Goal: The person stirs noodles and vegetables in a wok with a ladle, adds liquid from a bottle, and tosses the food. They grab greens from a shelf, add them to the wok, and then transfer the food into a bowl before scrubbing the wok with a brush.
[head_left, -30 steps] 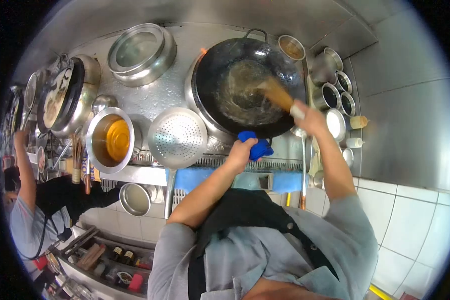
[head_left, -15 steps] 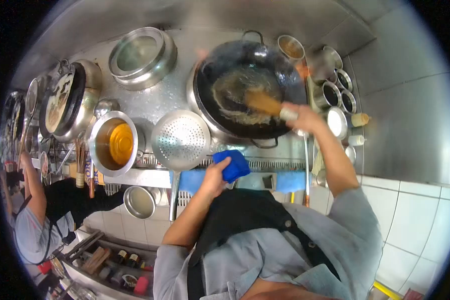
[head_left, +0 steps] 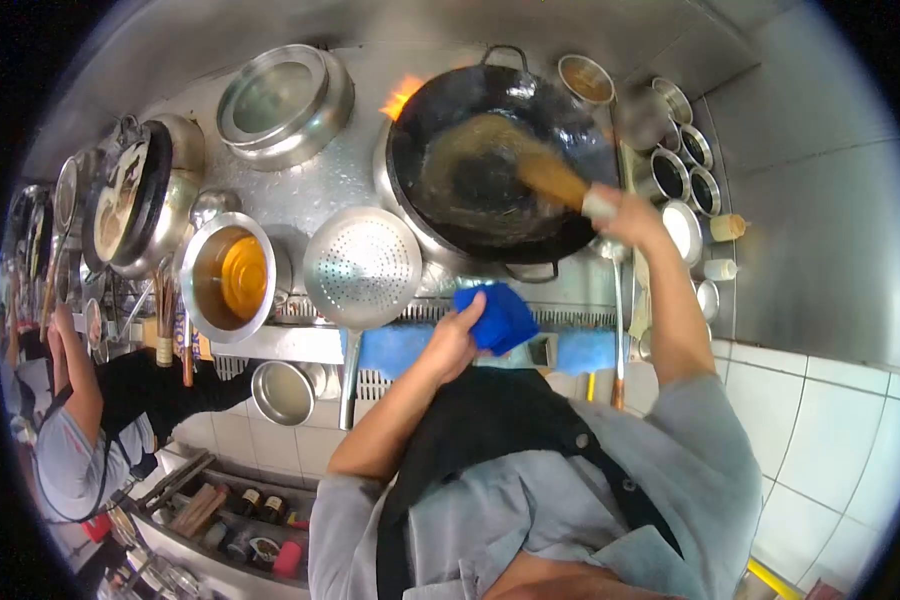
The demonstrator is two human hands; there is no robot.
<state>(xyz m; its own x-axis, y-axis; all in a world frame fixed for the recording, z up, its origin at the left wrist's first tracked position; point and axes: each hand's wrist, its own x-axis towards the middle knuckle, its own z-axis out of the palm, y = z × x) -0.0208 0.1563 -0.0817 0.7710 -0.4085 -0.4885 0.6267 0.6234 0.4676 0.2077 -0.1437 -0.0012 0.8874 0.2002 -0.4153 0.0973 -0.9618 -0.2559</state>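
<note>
My right hand (head_left: 627,216) is wrapped round the pale handle of a bamboo wok brush (head_left: 552,182), whose bristles reach down into the big black wok (head_left: 572,125). Cloudy, brownish liquid (head_left: 485,140) swirls inside the wok. In my left hand (head_left: 454,342) is a folded blue cloth (head_left: 502,320), held just below the wok's near loop handle, apart from it. A perforated metal skimmer (head_left: 363,265) lies left of that hand, its long handle pointing toward me.
Flame (head_left: 402,98) rises at the wok's upper left rim. A pot with orange liquid (head_left: 232,285) and a lidded steel pot (head_left: 285,105) stand left. Several condiment containers (head_left: 682,232) line the right side. At far left, another person (head_left: 85,440) stands near a second wok.
The brush and my right hand have shifted slightly right, and the liquid has swirled round. My left hand has moved right with the cloth. Flame at the wok's upper left is brighter; the right-hand flame is gone.
</note>
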